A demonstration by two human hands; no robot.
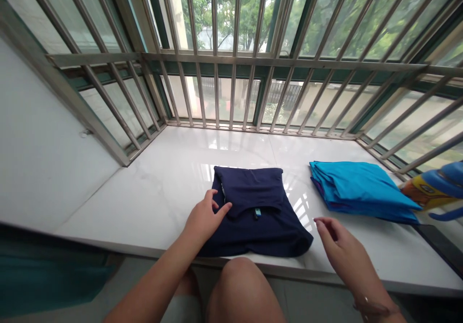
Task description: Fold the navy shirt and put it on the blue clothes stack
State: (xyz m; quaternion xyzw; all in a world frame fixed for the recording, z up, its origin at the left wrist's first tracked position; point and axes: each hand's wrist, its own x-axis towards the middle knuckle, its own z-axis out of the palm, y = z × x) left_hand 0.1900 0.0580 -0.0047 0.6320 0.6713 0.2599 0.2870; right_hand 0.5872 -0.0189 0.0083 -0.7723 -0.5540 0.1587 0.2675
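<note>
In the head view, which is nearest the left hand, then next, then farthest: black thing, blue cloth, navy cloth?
1. Navy cloth: right by the left hand.
2. Blue cloth: over to the right.
3. Black thing: at the right edge.

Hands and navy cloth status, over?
Left hand open at left side of navy cloth. Right hand off it, rightward. Cloth partly folded. Blue bundle apart, on the right.

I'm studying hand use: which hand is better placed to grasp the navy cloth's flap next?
Likely the left hand: its fingers are by the folded flap; the right hand is off the navy cloth.
</note>
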